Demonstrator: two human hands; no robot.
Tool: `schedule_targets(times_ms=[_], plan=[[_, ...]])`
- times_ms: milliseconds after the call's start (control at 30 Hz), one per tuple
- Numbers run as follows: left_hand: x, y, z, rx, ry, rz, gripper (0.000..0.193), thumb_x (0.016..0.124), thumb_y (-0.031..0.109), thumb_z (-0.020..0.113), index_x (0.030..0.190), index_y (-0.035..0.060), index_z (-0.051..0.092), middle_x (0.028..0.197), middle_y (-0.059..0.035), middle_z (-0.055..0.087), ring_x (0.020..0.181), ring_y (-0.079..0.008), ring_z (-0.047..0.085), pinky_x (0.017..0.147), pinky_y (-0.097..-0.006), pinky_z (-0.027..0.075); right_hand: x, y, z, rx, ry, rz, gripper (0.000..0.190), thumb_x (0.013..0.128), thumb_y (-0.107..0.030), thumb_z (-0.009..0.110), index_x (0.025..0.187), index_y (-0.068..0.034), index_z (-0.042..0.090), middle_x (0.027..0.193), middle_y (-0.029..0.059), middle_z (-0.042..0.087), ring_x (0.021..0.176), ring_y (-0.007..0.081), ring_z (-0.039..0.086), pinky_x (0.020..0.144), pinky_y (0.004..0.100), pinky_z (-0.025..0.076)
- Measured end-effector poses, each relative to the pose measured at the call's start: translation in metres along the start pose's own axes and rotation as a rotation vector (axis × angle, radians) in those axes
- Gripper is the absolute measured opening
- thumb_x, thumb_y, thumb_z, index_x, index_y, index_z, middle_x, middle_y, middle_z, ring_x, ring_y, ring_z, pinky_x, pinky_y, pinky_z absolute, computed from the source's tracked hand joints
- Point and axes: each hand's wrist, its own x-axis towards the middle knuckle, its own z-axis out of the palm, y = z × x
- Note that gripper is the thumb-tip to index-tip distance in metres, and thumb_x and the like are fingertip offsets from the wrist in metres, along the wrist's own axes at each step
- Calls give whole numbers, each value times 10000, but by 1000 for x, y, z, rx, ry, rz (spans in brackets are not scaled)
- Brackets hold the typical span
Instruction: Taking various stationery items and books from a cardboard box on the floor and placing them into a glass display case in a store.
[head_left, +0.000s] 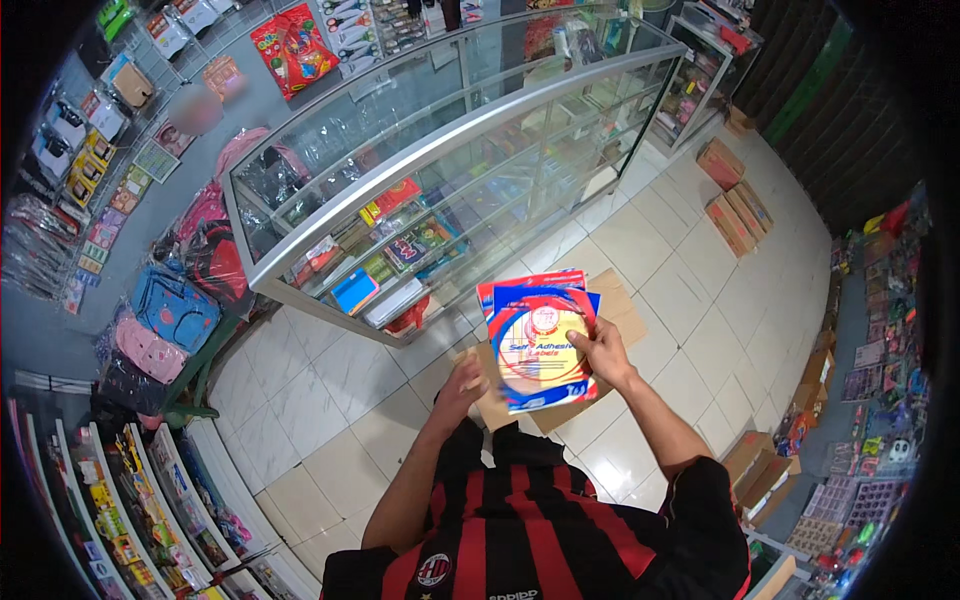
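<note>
My right hand (609, 351) grips a small stack of packs of self-adhesive labels (544, 360) along its right edge, the thumb lying on the front face. The top pack is red, blue and pale yellow and bears printing. Other red and blue packs show behind its upper edge. To the left of the stack is my left hand (463, 386), blurred, with its fingers curled beside a piece of brown cardboard (491, 401). Whether it grips that cardboard cannot be told. More flat cardboard (622, 304) appears behind the packs, partly hidden by them.
A glass display counter (450, 165) with packaged goods stands ahead. Wrapped backpacks (176, 307) and merchandise shelves (127, 495) are at left. Cardboard boxes (731, 217) sit on the tiled floor (660, 270) at far right. Open cartons (761, 472) stand near the right-hand racks.
</note>
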Motion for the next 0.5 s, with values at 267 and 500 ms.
schedule_targets(times_ms=[267, 500], plan=[[-3, 100, 14, -546, -227, -191, 394, 939, 194, 577, 1281, 12, 506, 1167, -91, 630, 1022, -182, 637, 892, -337, 512, -26, -71, 41, 663, 13, 98, 357, 897, -22, 628, 1222, 54, 502, 1096, 146, 658, 933, 163, 651, 825, 318, 541], [-20, 131, 17, -524, -84, 25, 346, 929, 136, 589, 1250, 21, 530, 1169, -100, 630, 1026, -194, 638, 885, -360, 533, -30, -102, 52, 434, 7, -74, 607, 826, 10, 697, 1350, 13, 392, 1231, 128, 578, 1117, 175, 567, 943, 336, 487]])
